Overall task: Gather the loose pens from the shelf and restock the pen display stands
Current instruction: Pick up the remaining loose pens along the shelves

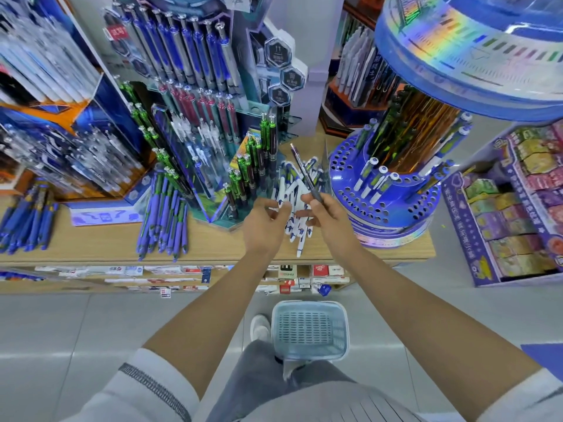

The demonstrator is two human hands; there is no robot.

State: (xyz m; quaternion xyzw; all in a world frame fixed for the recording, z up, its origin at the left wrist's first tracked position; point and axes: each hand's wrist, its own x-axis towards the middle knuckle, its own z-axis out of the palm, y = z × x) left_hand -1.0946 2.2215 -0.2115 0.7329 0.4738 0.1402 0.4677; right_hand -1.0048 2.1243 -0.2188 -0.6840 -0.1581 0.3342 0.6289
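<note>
The right hand [327, 219] grips a dark pen [304, 172] by its lower end, its top slanting up and away to the left. The left hand [263, 223], just beside it, pinches one of the white-and-blue pens [288, 182] (a loose heap of them). They lie on the wooden shelf [213, 242] between the angular display stand [213, 166] and the round blue stand [393, 193] full of holes, and a pale blue basket [309, 330] sits on the floor by the person's feet.
</note>
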